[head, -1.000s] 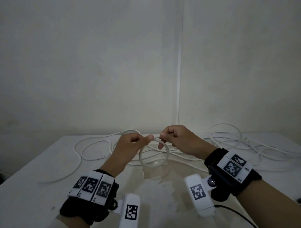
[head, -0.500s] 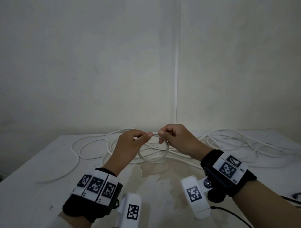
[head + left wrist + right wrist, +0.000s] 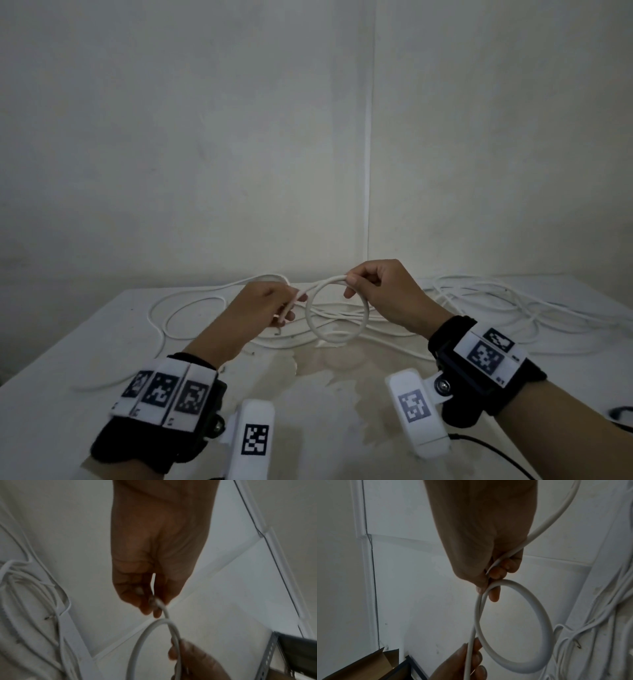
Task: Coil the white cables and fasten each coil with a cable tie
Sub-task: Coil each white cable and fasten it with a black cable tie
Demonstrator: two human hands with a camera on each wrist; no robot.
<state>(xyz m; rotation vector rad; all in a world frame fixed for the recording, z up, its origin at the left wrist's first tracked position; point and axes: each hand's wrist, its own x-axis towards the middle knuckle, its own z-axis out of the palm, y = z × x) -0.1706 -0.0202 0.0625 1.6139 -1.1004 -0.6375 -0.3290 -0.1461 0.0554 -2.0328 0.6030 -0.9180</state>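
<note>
A white cable forms one round loop held upright above the table. My right hand pinches the top of the loop where the strands cross. My left hand grips the cable's free end a little to the left of the loop and slightly lower. More loose white cable lies tangled on the table behind both hands. No cable tie shows in any view.
A slack length of cable curves over the table's left side. The tabletop near me is stained. White walls meet in a corner behind the table. A dark shelf frame and a brown cardboard box stand off the table.
The hands have drawn apart: my left hand slid down and left along the cable end, my right hand rose slightly. The loop now hangs open and wider between them.
</note>
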